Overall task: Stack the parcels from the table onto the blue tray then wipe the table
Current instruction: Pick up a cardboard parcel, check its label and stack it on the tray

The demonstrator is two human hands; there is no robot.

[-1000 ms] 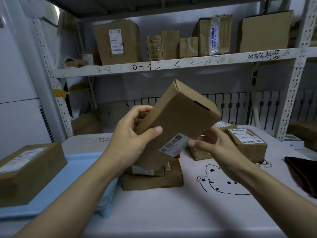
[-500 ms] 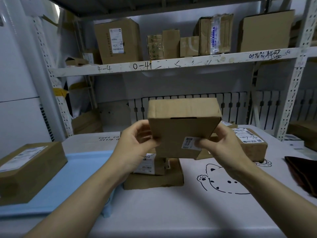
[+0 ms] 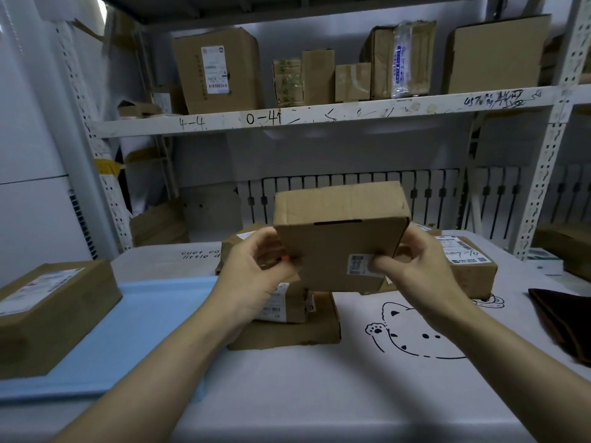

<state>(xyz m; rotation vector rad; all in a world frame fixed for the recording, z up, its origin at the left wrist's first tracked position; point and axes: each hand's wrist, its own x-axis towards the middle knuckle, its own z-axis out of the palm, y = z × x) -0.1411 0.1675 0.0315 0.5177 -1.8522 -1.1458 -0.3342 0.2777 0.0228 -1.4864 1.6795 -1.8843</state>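
A brown cardboard parcel point(image 3: 335, 238) with a small white label hangs in the air above the table's middle. My left hand point(image 3: 256, 276) grips its left edge and my right hand point(image 3: 412, 266) pinches its lower right corner. Below it, two flat parcels point(image 3: 287, 327) lie stacked on the white table point(image 3: 319, 394). Another labelled parcel point(image 3: 470, 270) sits behind my right hand. The blue tray point(image 3: 134, 330) lies at the left with one large parcel point(image 3: 51, 314) on it.
A dark cloth point(image 3: 566, 321) lies at the table's right edge. A white metal shelf point(image 3: 319, 118) with several boxes runs across the back, its post point(image 3: 543, 174) at the right. More boxes stand on the floor behind the table.
The held parcel has turned from a steep tilt to level and square to me, and it has dropped a little lower. Both hands have kept their hold on it.
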